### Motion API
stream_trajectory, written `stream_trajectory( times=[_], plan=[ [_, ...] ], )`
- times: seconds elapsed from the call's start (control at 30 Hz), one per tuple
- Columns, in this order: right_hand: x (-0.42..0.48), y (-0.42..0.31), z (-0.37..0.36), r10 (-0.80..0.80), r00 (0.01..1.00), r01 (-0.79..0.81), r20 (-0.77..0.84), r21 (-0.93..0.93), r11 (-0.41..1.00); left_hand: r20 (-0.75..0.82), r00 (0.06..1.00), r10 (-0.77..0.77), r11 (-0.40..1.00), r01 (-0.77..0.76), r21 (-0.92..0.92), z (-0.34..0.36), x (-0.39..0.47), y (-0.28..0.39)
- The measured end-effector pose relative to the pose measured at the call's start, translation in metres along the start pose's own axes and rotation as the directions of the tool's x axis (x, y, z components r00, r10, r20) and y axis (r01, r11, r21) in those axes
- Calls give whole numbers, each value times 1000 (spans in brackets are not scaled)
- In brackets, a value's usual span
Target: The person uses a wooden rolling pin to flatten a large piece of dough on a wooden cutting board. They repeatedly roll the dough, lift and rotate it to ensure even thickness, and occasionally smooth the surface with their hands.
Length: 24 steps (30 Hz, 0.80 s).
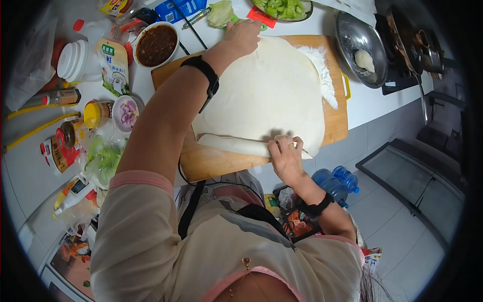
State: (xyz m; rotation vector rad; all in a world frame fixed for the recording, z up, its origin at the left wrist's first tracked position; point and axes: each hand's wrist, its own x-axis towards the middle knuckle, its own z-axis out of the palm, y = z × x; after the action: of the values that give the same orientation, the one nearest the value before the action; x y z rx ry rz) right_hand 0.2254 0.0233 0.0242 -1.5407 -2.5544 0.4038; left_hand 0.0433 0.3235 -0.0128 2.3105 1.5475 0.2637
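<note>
A large thin sheet of dough (264, 94) covers most of a wooden cutting board (219, 164). Its near edge is folded or rolled over into a narrow band. My right hand (287, 156) grips this band near its right end, fingers curled over it, a ring on one finger. Across the sheet, my left hand (243, 36) reaches to the far left edge of the dough; whether its fingers hold the dough cannot be told. White flour (322, 71) lies on the board along the sheet's right side.
A bowl of dark sauce (156, 45), a small bowl of chopped onion (126, 114), jars and bags crowd the left. Lettuce (220, 14) and a bowl of cut green vegetable (283, 8) stand beyond the board. A steel bowl (377, 75) with a dough lump (364, 61) sits right.
</note>
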Motion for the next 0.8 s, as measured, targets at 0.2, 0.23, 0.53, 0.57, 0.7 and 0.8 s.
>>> stream_trajectory(
  times=[0.2, 0.23, 0.53, 0.57, 0.7, 0.8],
  plan=[
    [0, 28, -3, -240, 970, 242, 45, -44, 969, -80, 996, -45, 990, 34, -135, -19, -20, -7],
    [5, 39, -8, -322, 947, 323, 23, -58, 945, -133, 990, -46, 988, 25, -155, -22, -27, -19],
    [33, 108, -38, -345, 928, 351, 140, -14, 936, -251, 925, -286, 950, 239, -202, -25, -122, -72],
    [29, 106, -40, -335, 931, 340, 141, -12, 940, -293, 909, -295, 948, 240, -210, -20, -132, -74],
    [1, 105, -43, -279, 950, 286, 141, -37, 957, -346, 863, -368, 929, 323, -181, -12, -171, -71],
    [-12, 107, -38, -252, 961, 258, 110, -45, 965, -370, 825, -428, 904, 397, -162, -2, -205, -69]
  ],
)
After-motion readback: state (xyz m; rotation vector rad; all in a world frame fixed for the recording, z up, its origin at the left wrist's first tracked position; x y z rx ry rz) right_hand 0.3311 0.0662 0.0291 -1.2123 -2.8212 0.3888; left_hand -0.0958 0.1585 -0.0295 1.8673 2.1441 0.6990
